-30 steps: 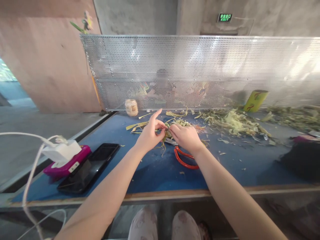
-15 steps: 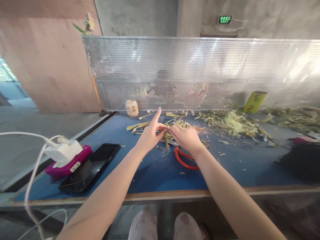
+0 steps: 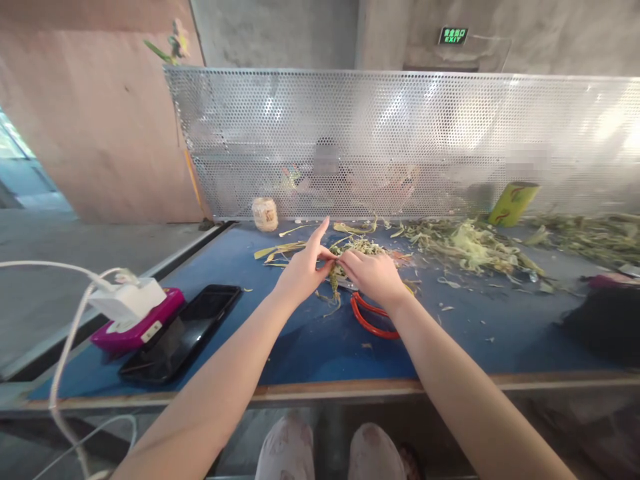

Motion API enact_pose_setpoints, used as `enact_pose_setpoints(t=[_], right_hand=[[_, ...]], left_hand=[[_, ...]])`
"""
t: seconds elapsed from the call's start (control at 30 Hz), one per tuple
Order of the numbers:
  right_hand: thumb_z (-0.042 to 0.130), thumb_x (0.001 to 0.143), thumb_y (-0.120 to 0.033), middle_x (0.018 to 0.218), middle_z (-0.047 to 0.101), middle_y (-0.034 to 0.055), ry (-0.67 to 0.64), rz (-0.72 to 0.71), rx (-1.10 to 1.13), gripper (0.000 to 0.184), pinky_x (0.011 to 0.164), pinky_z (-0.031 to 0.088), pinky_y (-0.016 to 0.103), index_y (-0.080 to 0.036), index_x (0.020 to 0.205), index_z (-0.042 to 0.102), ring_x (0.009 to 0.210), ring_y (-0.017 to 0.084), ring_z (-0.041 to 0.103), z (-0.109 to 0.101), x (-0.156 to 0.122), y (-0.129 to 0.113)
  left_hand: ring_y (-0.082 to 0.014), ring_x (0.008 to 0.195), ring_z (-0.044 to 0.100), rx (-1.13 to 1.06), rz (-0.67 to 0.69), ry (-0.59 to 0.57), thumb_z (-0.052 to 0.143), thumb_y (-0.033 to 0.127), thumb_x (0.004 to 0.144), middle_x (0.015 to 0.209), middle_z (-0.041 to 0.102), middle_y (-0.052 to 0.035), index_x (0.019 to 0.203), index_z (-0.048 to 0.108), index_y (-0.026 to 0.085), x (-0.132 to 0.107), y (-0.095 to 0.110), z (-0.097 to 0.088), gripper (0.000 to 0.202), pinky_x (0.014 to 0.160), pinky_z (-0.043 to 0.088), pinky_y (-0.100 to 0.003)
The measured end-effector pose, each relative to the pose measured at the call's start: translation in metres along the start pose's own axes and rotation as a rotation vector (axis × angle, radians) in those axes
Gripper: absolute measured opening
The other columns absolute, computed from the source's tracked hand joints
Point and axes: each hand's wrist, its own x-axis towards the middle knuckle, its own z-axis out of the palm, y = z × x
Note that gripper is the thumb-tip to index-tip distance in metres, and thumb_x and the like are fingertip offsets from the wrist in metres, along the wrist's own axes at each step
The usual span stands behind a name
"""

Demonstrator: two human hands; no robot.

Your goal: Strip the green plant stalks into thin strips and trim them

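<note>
light fair but uneven, slightly hazy. opening (image 3: 17, 157) at far left pale, nearly washed out. perforated screen (image 3: 300, 113) throws back white glare, strongest toward the right edge; blocky pixelated patch there too. exit sign (image 3: 453, 36) glows green. phone (image 3: 183, 333) has a glossy sheen. soft shadow on blue tabletop (image 3: 320, 363); dim below it. wide-lens stretch toward edges; dark bundle (image 3: 603, 320) at right smeared. plant strands (image 3: 334, 285) lack crisp detail.
</note>
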Motion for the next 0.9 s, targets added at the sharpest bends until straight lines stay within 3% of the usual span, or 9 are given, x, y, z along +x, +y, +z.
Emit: enact_pose_setpoints(t=[0.23,0.47,0.6,0.9], right_hand=[[0.031,0.089,-0.028,0.081,0.064,0.0016,-0.065,-0.026,0.025,0.023,0.047,0.013,0.026,-0.021,0.09,0.053,0.059,0.013,0.057,-0.001,0.0,-0.003],[0.028,0.09,-0.03,0.084,0.065,0.001,-0.077,0.003,0.073,0.025,0.047,0.015,0.026,-0.021,0.089,0.052,0.062,0.013,0.058,-0.001,0.0,0.0],[0.028,0.09,-0.031,0.083,0.065,0.0011,-0.061,-0.001,0.066,0.026,0.047,0.015,0.026,-0.021,0.09,0.052,0.062,0.013,0.057,-0.001,0.0,0.002],[0.028,0.09,-0.031,0.078,0.063,0.0003,-0.046,-0.013,0.039,0.026,0.047,0.014,0.026,-0.021,0.086,0.052,0.058,0.013,0.055,0.002,0.0,0.001]], left_hand=[[-0.0094,0.066,0.048,0.125,0.078,-0.058,0.045,0.004,0.069,0.077,0.051,0.0007,0.138,0.005,0.022,0.001,0.001,0.0,0.081,0.063,0.043,-0.023],[-0.0109,0.068,0.051,-0.197,-0.105,-0.003,0.037,0.01,0.077,0.088,0.052,-0.0044,0.137,-0.01,0.025,0.004,-0.016,0.006,0.077,0.048,0.042,-0.019],[-0.0134,0.075,0.055,-0.149,-0.076,-0.061,0.045,0.014,0.077,0.093,0.059,-0.0068,0.137,-0.007,0.023,0.003,-0.015,0.006,0.081,0.055,0.045,-0.022],[-0.0116,0.068,0.055,0.034,-0.035,-0.106,0.047,0.013,0.076,0.084,0.064,-0.0038,0.138,0.0,0.02,0.0,-0.002,0.0,0.078,0.063,0.044,-0.025]])
